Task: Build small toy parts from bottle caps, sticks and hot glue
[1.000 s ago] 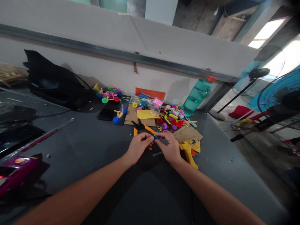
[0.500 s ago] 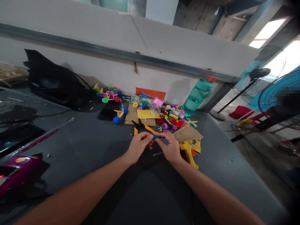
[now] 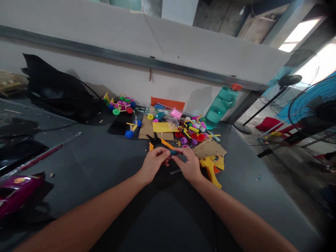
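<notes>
My left hand [image 3: 154,163] and my right hand [image 3: 188,164] meet in front of me over the dark grey tabletop [image 3: 105,164]. Their fingertips pinch a small teal piece [image 3: 172,152] from either side, and the fingers hide most of it. Just beyond them lie black scissors with orange handles [image 3: 155,139]. A yellow plastic tool [image 3: 209,170] lies next to my right hand, below a torn cardboard piece [image 3: 210,148]. A pile of colourful bottle caps and craft sticks [image 3: 190,134] spreads behind.
A teal water bottle [image 3: 221,106] leans at the wall. A toy car of sticks and caps [image 3: 118,106] stands near a black bag [image 3: 57,92] and a phone [image 3: 120,125]. A magenta object [image 3: 18,192] sits at the left. Fans [image 3: 312,108] stand beyond the table's right edge.
My hands stay nearly still on the teal piece. The whole view has shifted slightly as my head moved.
</notes>
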A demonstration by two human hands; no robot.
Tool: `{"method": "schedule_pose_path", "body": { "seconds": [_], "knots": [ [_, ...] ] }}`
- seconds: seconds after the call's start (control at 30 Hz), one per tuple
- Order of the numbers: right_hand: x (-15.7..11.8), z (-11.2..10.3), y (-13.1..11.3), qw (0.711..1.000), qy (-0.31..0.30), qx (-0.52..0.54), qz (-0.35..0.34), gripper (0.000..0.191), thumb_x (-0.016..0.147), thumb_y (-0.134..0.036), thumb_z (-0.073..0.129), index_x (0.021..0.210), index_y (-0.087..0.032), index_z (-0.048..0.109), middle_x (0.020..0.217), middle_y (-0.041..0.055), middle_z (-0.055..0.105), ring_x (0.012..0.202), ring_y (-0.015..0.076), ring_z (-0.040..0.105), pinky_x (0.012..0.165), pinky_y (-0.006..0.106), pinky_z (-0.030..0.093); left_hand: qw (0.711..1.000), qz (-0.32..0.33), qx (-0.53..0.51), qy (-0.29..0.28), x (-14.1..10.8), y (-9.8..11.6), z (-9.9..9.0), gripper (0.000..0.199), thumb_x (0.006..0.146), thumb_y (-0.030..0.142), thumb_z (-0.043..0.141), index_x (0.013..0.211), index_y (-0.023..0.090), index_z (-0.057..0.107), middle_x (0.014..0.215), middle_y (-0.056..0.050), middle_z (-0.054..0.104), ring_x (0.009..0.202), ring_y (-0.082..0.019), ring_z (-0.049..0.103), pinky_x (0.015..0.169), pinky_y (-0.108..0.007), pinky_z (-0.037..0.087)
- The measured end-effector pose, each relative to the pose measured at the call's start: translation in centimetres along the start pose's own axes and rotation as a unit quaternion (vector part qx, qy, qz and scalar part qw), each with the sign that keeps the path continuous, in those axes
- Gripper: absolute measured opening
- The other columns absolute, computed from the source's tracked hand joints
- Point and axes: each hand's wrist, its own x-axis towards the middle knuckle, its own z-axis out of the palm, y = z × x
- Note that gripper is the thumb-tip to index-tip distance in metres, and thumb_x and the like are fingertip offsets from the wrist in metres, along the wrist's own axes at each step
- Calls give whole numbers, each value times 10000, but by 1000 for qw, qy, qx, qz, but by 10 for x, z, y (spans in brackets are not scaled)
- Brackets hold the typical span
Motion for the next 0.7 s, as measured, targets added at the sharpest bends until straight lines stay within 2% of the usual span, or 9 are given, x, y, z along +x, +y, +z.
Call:
{"method": "schedule_pose_path", "body": {
  "seconds": [0.13,0.43,0.7],
  "knots": [
    [0,-1,0,1000,6,1,-6,116,773,-228,603,878,-255,647,847,13,661,833,183,583,788,349,451,1000,-11,-4,-7,0,0,-1,217,725,353,638,733,139,605,646,2,571,563,-87,501,541,-224,458],
    [1,-3,0,1000,5,-1,-9,185,754,-180,610,922,-252,640,838,4,658,834,171,582,814,346,452,998,-18,53,-30,1,0,-1,205,734,346,637,763,143,627,677,-3,587,592,-90,515,567,-216,459],
    [1,-5,-2,1000,-4,0,-6,142,764,-214,613,895,-256,648,830,7,667,834,174,587,796,343,459,998,-22,53,-17,0,-1,0,225,739,370,624,757,145,630,670,-11,594,593,-99,525,574,-219,463]
  ]
}}
